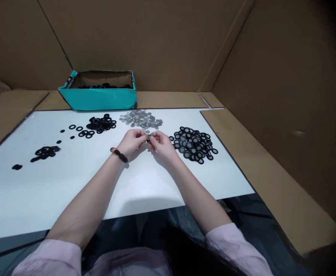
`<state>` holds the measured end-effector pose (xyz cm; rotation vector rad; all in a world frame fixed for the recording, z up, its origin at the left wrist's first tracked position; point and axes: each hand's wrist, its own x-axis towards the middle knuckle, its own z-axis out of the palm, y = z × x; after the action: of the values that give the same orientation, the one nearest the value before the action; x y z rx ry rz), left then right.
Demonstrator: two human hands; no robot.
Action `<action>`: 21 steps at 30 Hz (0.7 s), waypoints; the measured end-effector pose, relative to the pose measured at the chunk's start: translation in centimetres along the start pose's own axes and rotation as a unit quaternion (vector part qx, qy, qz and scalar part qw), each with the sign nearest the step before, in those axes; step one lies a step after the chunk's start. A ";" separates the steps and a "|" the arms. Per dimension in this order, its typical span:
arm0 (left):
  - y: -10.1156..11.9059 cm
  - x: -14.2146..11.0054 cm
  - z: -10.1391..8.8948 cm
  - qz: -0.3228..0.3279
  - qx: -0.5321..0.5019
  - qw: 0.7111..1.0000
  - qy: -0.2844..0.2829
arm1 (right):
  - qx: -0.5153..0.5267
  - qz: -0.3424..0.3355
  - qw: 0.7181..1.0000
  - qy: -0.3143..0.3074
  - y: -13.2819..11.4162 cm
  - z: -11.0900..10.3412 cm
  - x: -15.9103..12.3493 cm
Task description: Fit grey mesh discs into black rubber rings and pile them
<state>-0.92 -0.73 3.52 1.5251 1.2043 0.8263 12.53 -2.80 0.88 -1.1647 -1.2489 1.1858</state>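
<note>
Brown cardboard walls (162,42) enclose a white tabletop (127,195). Taking the meeting fingertips as the clock's centre, the small dark piece (148,138) sits right there, with the left hand (132,142) and right hand (162,145) each pinching it between thumb and forefinger. It is probably a ring; whether a disc is seated in it, I cannot tell. Loose grey discs (141,119) lie heaped at 12 o'clock, black rings (100,124) at 10, a second ring cluster (45,152) at 9, and grey-centred black rings (195,143) at 3. I judge it best to hold ring and disc level and press evenly round the rim, so nothing seats tilted. At 11 o'clock, marks on the turquoise box (99,99) are too small to read; no brand is legible.
</note>
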 end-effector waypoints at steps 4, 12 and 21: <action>0.3 -0.2 0.5 -0.007 -0.008 1.000 0.019 | 0.035 -0.010 0.999 0.035 -0.5 0.2 0.1; 0.1 -0.2 0.7 0.017 0.008 0.998 0.060 | 0.022 -0.031 0.997 0.065 -1.3 0.4 -0.3; -0.2 -0.4 1.1 0.007 -0.045 0.998 0.050 | 0.064 -0.017 0.998 0.005 -0.9 0.5 -0.3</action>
<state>-0.11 -1.43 3.05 1.4346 1.2130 0.9631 11.99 -3.19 1.81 -1.0501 -1.1622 1.2155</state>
